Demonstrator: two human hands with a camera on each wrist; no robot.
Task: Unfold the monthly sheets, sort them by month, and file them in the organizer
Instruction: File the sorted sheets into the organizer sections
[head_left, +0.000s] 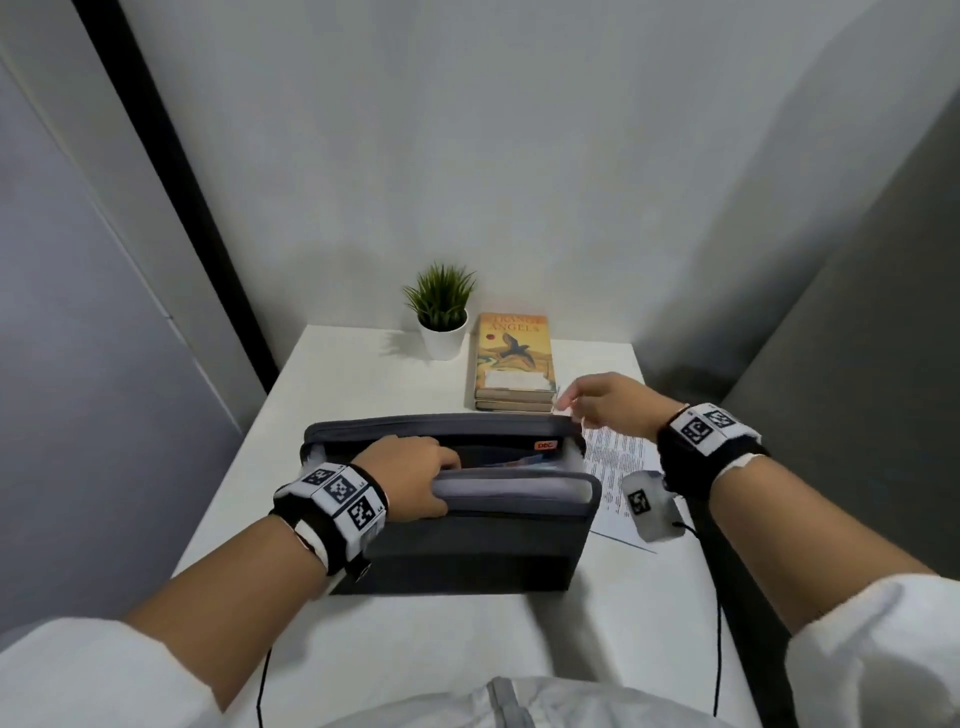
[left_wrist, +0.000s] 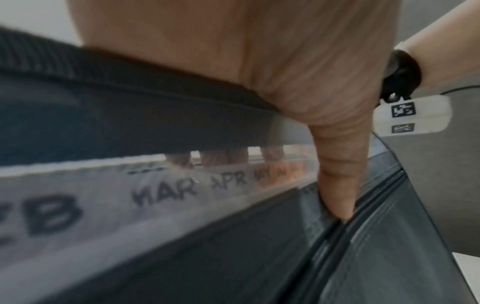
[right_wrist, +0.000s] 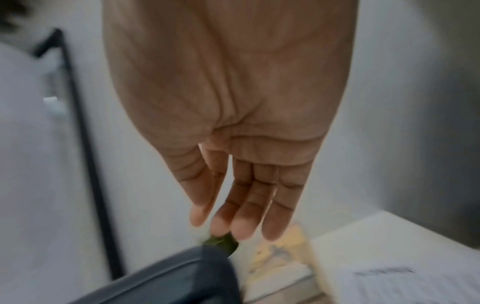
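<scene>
The left hand (head_left: 415, 480) is curling over the near wall of the dark grey fabric accordion organizer (head_left: 467, 545), fingers tucked among the tabbed dividers (left_wrist: 187, 191) and thumb outside, holding a pocket apart. If that grip is slackening, the pockets are likely closing. Beside the organizer's right end, a printed white sheet (head_left: 618, 462) is lying flat on the white table (head_left: 363, 374). Farther back, the right hand (head_left: 608, 400) is hovering with fingers straight and empty; a hurried reach risks misfiling.

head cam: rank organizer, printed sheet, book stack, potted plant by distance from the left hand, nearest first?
From the left hand:
1. organizer, gripped at its near top edge.
2. printed sheet, flat on the table, right of the organizer.
3. book stack, behind the organizer.
4. potted plant, back by the wall.
</scene>
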